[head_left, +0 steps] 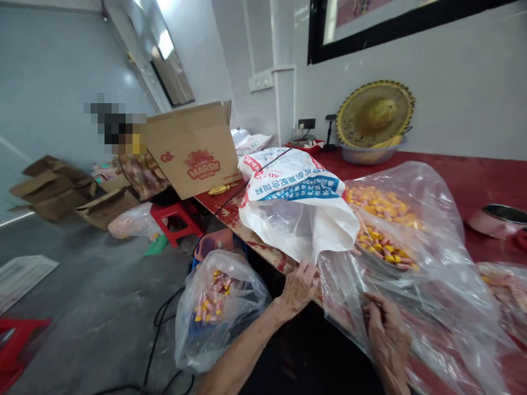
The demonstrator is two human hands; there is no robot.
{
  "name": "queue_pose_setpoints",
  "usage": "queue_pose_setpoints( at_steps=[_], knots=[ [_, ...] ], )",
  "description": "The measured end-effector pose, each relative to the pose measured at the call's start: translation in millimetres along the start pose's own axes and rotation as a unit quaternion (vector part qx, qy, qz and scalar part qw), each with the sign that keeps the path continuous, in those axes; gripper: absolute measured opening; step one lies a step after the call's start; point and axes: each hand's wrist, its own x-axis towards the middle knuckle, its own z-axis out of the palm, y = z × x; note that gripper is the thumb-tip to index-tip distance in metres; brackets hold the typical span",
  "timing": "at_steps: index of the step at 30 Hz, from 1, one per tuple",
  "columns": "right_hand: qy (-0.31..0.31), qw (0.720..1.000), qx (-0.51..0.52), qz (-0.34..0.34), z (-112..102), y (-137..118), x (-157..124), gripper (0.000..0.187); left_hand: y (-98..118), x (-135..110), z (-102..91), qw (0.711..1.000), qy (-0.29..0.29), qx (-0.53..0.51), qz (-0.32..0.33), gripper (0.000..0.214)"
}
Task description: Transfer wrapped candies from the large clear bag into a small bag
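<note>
My left hand (297, 289) is at the table edge, its bent fingers closed on the lower rim of a white woven sack (274, 219) with blue and red print. The sack lies on its side, its mouth facing me, with clear plastic inside. My right hand (387, 332) pinches the near edge of a large clear plastic bag (440, 285) spread over the table. Small pink-and-yellow pieces (382, 208) are heaped in and under that plastic behind my hands; some seem to lie in a metal bowl, partly hidden.
On the floor at left, a plastic-lined tub (222, 323) holds similar pieces. A cardboard box (193, 151) stands at the far table end; a person (142, 173) sits beyond it. A red stool (175, 219), black cable (158, 323), straw hat (374, 115) and pink pot (498, 219) surround the workspace.
</note>
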Motion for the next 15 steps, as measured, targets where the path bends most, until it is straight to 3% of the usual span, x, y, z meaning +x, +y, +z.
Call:
queue_pose_setpoints(
  at_steps=[5,9,15],
  knots=[
    [-0.004,1.000,-0.012,0.006,0,-1,1,0.051,-3,-5,13.5,0.988,0.136,0.048,0.048,0.015],
    [-0.006,1.000,-0.030,0.007,-1,-1,0,0.048,-12,-13,36.1,0.979,0.144,0.097,0.102,0.020],
    [-0.005,0.999,-0.033,0.011,-2,0,1,0.045,-19,-17,54.3,0.972,0.191,0.096,0.100,0.031]
  ],
)
